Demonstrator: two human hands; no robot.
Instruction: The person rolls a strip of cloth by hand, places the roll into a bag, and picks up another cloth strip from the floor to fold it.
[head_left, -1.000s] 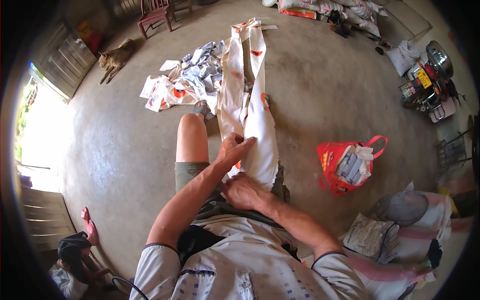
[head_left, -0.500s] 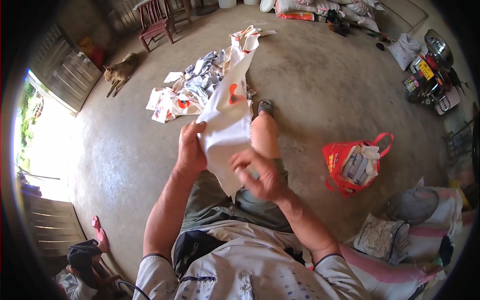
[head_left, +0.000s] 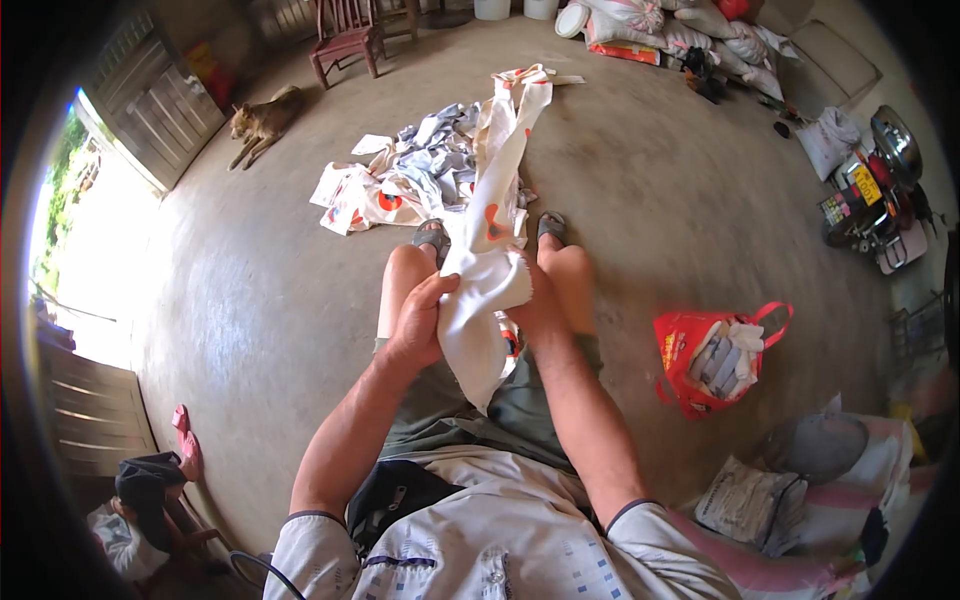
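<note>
A long white cloth strip (head_left: 472, 325) with orange-red printed patches runs from my lap out to a heap of cloth pieces (head_left: 425, 160) on the floor. My left hand (head_left: 422, 318) is closed on the strip's left edge, thumb on top. On the opposite edge my right hand (head_left: 537, 303) grips the cloth, its fingers mostly hidden behind the fabric. Between the hands the strip is bunched and folded, and its lower end hangs as a point above my thighs. White, grey-blue and printed pieces make up the heap beyond my feet.
To the right stands a red bag (head_left: 690, 335) filled with rolled or folded cloth. Sacks (head_left: 850, 510) lie at lower right. A dog (head_left: 265, 122) rests near the door, by a wooden chair (head_left: 345, 42). A motorbike (head_left: 880, 195) stands far right; another person (head_left: 150, 500) sits lower left.
My right hand has moved up and forward from the strip's lower end to its right edge. The cloth has gone from spread flat to bunched. Both my feet now show.
</note>
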